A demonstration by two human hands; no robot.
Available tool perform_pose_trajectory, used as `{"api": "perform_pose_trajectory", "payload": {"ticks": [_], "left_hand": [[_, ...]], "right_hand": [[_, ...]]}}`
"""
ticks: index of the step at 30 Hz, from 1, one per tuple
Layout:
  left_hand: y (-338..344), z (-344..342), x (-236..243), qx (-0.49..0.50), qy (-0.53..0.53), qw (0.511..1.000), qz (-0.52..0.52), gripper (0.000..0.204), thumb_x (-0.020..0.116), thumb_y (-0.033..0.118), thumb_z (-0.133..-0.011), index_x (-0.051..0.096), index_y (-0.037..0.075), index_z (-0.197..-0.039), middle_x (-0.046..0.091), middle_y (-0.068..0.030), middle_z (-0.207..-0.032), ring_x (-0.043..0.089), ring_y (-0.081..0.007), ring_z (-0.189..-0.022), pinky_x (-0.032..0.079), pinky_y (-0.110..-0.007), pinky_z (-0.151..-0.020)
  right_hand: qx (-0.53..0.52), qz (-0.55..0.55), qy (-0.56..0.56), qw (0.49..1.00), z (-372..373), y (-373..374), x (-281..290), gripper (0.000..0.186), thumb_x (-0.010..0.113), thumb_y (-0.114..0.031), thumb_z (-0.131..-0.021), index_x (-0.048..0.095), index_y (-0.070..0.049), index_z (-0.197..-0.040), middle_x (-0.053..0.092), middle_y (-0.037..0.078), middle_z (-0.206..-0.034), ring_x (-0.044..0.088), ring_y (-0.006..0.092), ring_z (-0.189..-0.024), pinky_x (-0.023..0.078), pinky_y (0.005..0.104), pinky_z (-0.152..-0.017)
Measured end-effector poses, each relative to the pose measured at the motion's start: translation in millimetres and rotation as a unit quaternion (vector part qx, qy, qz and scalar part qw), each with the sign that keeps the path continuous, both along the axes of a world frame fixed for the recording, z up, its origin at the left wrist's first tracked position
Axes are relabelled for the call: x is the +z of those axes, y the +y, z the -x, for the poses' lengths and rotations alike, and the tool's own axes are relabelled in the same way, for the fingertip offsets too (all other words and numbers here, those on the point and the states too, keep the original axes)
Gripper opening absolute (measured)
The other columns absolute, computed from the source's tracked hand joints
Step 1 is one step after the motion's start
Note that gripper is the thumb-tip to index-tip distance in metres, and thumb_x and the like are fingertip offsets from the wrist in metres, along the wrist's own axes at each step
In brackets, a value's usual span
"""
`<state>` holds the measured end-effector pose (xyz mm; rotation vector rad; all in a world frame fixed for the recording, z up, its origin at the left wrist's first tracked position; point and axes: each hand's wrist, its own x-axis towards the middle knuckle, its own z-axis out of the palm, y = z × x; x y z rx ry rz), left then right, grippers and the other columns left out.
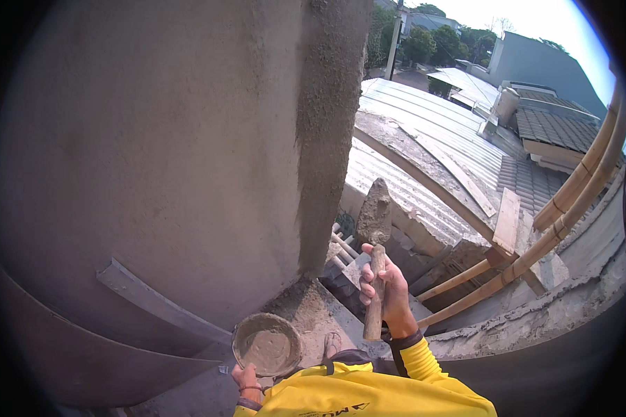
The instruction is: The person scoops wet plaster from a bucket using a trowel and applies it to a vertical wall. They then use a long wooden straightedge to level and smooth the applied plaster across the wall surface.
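My right hand (391,286) is closed round the wooden handle of a trowel (374,215), held up with its blade pointing away from me. Wet grey mortar coats the blade. Low at the left, my left hand (246,379) grips the near rim of a round mortar bowl (295,333), its thumb over the edge. A pool of grey mortar lies inside the bowl. Ahead of the trowel, a strip of rough, darker fresh plaster (330,132) runs down the edge of the smoother grey wall (174,139).
A long metal straightedge (163,299) leans by the wall's foot. Bamboo poles (584,201) and a wooden plank (507,219) stand at the right. Beyond the wall's edge lie corrugated metal roofs (424,104), lower down. A rough mortar-topped ledge (535,326) curves along the right.
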<state>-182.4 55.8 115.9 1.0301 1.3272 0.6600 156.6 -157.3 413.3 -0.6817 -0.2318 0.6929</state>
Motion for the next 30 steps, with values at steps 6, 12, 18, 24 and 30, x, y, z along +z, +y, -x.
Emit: {"api": "perform_pose_trajectory", "payload": {"ticks": [6,12,18,24,30], "left_hand": [[4,12,-2,0.044,0.121,0.991,0.026,0.05,0.063,-0.003,-0.068,0.069,-0.006,-0.118,0.073,-0.012,-0.108,0.07,-0.0255,-0.092,0.057,-0.039,-0.076],[-7,14,-17,0.105,0.122,0.987,0.01,0.049,0.069,0.002,-0.074,0.068,-0.005,-0.121,0.072,-0.0117,-0.109,0.067,-0.0237,-0.09,0.057,-0.039,-0.074],[-18,33,-34,0.135,0.093,0.986,-0.031,0.048,0.075,0.007,-0.079,0.067,-0.004,-0.125,0.071,-0.0114,-0.109,0.065,-0.0219,-0.089,0.056,-0.04,-0.071],[-21,19,3,0.09,0.022,0.993,-0.07,0.032,0.064,0.002,-0.075,0.07,-0.006,-0.105,0.076,-0.0138,-0.1,0.071,-0.0256,-0.087,0.056,-0.039,-0.081],[-6,5,37,-0.064,0.215,0.964,-0.145,0.018,0.071,0.018,-0.077,0.067,0.003,-0.085,0.069,-0.0156,-0.073,0.068,-0.0375,-0.07,0.052,-0.043,-0.068]], "right_hand": [[-0.537,-0.028,-0.348,0.768,-117,-6,119,0.063,0.047,-0.007,-0.105,0.019,-0.009,-0.162,0.053,0.008,-0.106,0.058,0.0119,-0.064,0.056,0.0288,-0.053],[-0.807,0.04,-0.32,0.494,-289,32,230,0.076,0.052,-0.009,-0.105,0.003,-0.004,-0.163,0.058,0.021,-0.114,0.065,0.0169,-0.067,0.06,0.0309,-0.059],[-0.221,0.631,-0.574,0.472,-253,74,117,0.066,0.059,-0.007,-0.089,0.037,-0.01,-0.151,0.072,0.028,-0.097,0.069,0.0523,-0.093,0.054,0.0595,-0.081],[0.064,0.551,-0.561,0.615,-22,22,-158,0.057,0.069,-0.026,-0.087,0.049,-0.006,-0.136,0.069,0.031,-0.113,0.065,0.0532,-0.103,0.054,0.0555,-0.086],[0.301,0.58,-0.568,0.501,69,60,-193,0.03,0.062,-0.03,-0.093,0.063,-0.002,-0.103,0.071,0.028,-0.095,0.068,0.0496,-0.091,0.053,0.0586,-0.079]]}}
